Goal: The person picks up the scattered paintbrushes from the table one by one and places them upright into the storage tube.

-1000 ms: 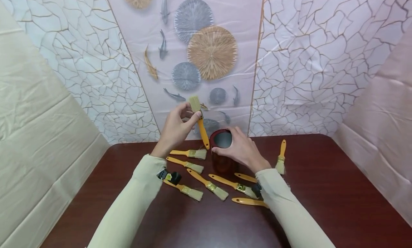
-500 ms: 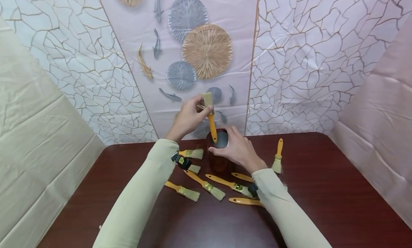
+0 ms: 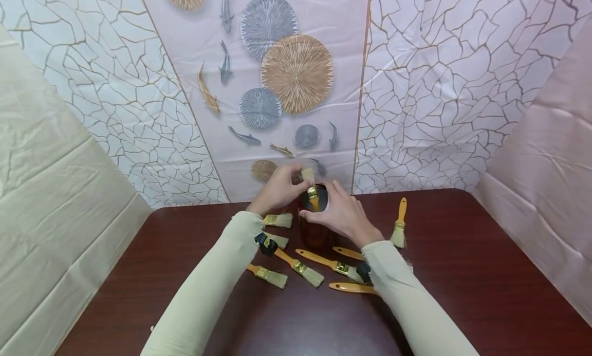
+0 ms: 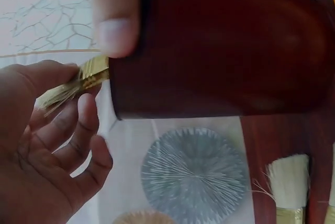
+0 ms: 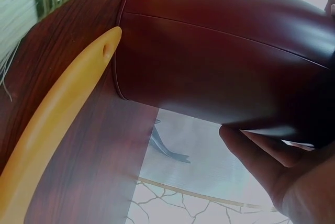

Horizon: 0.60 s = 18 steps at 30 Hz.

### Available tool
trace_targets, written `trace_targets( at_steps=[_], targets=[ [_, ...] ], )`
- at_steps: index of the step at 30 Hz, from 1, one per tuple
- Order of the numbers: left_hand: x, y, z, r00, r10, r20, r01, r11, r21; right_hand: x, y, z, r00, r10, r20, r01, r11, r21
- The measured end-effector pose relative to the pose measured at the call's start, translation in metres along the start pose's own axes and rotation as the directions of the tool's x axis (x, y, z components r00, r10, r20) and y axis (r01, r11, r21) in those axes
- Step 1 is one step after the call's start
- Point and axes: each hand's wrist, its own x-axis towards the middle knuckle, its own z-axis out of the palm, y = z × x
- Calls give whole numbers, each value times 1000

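A dark red cylindrical container point(image 5: 209, 51) stands upright near the table's back edge, its mouth facing up. My left hand point(image 3: 283, 186) pinches a paintbrush point(image 3: 313, 192) by its bristle end, with the yellow handle pointing down inside the container. In the left wrist view the brush's brass ferrule point(image 4: 95, 70) is level with the rim, and thumb and forefinger grip just above it. My right hand point(image 3: 344, 212) holds the container by the rim from the right, thumb in front and fingers behind. The lower handle is hidden within the container.
Several yellow-handled paintbrushes lie on the dark red table point(image 3: 296, 325), such as one brush point(image 3: 307, 274) in front of the container and another brush point(image 3: 400, 223) off to the right. Patterned cloth point(image 3: 296, 83) hangs directly behind the table.
My left hand has moved right and then down with the brush, whose handle has gone from beside the container to inside it. My right hand keeps its hold on the rim.
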Motion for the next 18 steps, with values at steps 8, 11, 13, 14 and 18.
trace_targets(
  at_steps=[8, 11, 13, 14, 18],
  targets=[
    [-3, -5, 13, 997, -65, 33, 62, 994, 90, 1, 2, 0, 1000, -16, -5, 16, 1000, -4],
    [-1, -8, 17, 997, -68, 30, 65, 992, 105, 1, 3, 1, 1000, -18, -8, 18, 1000, -10],
    [1, -11, 19, 997, -69, 21, 66, 992, 105, 1, 3, 1, 1000, -15, -7, 15, 1000, -12],
    [1, -13, 20, 997, -71, 11, 69, 993, 100, 1, 4, 1, 1000, -14, -6, 14, 1000, -13],
    [0, -17, 19, 995, -80, -67, 83, 995, 50, 1, 3, -1, 1000, -14, -2, 14, 1000, -6]
  ],
)
